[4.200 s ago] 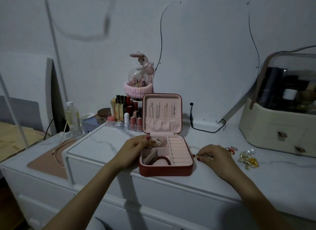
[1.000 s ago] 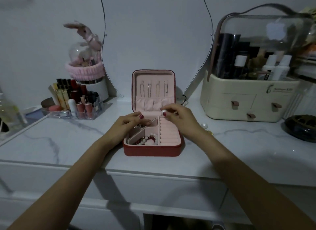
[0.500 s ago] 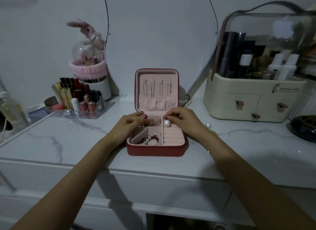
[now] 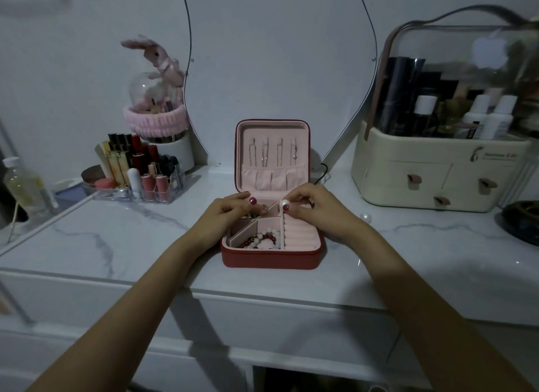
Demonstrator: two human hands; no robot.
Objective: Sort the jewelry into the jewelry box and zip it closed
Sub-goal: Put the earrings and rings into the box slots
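**Head view: both hands at the open jewelry box**

Head camera looks down two bare forearms that reach over the marble tabletop [image 4: 122, 240] to a red jewelry box [image 4: 271, 257] lying open near the front edge. Its nearest left compartment holds a red-and-white bead bracelet [image 4: 262, 240]; to the right of that run pink ring rolls [image 4: 299, 234]. The left hand [image 4: 230, 216] curls over the back left compartments, fingers bent down into them; what they touch, and whether they grip anything, cannot be told. The right hand [image 4: 315, 209] pinches a white pearl earring [image 4: 284, 203] between thumb and fingers, above the far end of the ring rolls. Another pearl [image 4: 364, 216] lies on the tabletop just right of that hand. Behind the hands the box lid [image 4: 272, 155] stands upright, four thin pieces hanging on its pink lining. Farther left sits a clear lipstick organizer [image 4: 137, 176], farther right a cream cosmetics case [image 4: 437, 170], and a mirror [image 4: 277, 56] leans at the wall.
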